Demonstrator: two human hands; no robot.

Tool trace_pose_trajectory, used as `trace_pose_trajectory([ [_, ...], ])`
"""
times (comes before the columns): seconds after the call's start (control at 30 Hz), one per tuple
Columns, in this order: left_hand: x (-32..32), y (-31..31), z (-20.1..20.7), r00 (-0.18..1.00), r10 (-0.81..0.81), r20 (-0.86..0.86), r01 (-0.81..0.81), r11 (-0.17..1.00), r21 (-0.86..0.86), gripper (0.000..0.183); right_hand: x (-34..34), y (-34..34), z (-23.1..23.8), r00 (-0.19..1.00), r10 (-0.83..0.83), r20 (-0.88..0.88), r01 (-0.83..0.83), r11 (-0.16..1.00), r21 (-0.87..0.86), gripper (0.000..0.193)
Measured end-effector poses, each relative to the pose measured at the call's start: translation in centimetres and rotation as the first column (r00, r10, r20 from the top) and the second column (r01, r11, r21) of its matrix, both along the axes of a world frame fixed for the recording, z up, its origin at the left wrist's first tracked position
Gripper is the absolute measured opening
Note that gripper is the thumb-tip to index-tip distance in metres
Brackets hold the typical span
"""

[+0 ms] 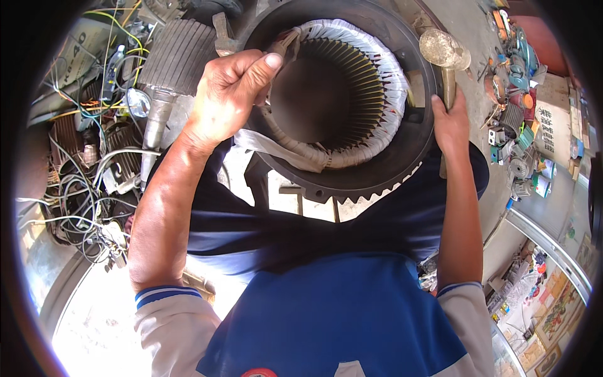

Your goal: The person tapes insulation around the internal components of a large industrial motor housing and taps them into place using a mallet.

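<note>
A large motor stator point(392, 75) in a dark round housing point(352, 182) sits upright between my knees. White tape is wrapped round its coil ends, and dark slots with yellowish liners line the bore. A loose flat white strip point(276, 151) lies along the ring's near left side. My left hand point(229, 94) is closed at the left rim, thumb on top, beside a brownish bundle point(286, 43); what its fingers grip is hidden. On the right, my right hand point(451, 122) holds a mallet point(445, 49) by its handle, head up, next to the housing's outer edge.
A ribbed rotor with a shaft point(176, 60) stands at the far left. Tangled cables point(81, 182) and motor parts pile up left of me. Tools and small parts lie along the right, near a cardboard box point(553, 119). A metal-framed glass case point(546, 232) stands at the lower right.
</note>
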State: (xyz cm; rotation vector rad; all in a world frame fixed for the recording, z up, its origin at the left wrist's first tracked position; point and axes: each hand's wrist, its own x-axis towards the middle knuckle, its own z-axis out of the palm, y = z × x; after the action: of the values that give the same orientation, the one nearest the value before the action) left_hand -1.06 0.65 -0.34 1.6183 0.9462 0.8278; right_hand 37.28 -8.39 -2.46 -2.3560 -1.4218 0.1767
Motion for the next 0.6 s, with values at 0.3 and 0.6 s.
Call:
trace_pose_trajectory([
  [0.3, -2.8, -3.7, 1.2, 0.991, 0.024, 0.128, -0.004, 0.988, -0.156, 0.054, 0.6, -0.1, 5.4, 0.991, 0.132, 0.0, -0.132, 0.989, -0.064, 0.047],
  [0.6, -2.9, -5.6, 3.0, 0.978, -0.092, 0.189, 0.125, 0.978, -0.169, 0.053, -11.5, -1.4, 7.1, 0.828, 0.467, -0.311, -0.52, 0.43, -0.738, 0.057],
])
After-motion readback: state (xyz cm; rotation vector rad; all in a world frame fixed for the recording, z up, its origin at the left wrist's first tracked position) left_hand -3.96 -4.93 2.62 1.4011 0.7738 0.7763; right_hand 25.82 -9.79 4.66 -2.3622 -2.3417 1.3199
